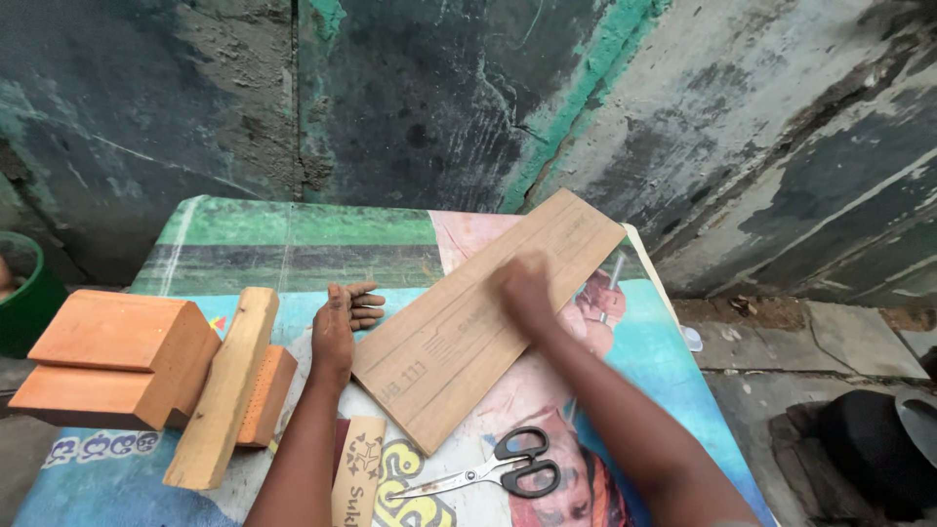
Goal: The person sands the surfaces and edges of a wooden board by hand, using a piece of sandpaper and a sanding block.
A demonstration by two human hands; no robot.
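Note:
A long brown cardboard sheet (488, 317) lies slantwise on a table covered with a printed plastic sheet (293, 239). My left hand (344, 314) lies flat at the sheet's left edge, fingers curled against it. Blurred with motion, my right hand (525, 285) presses on the middle of the cardboard. Whether it holds anything is hidden by the blur. Black-handled scissors (503, 470) lie near the front, just below the cardboard.
At the left stand stepped orange blocks (112, 356) with a pale wooden bar (226, 385) leaning on them. A small tan card (359, 478) lies by my left forearm. A green tub (24, 288) is at far left, a dark bag (869, 444) on the ground at right.

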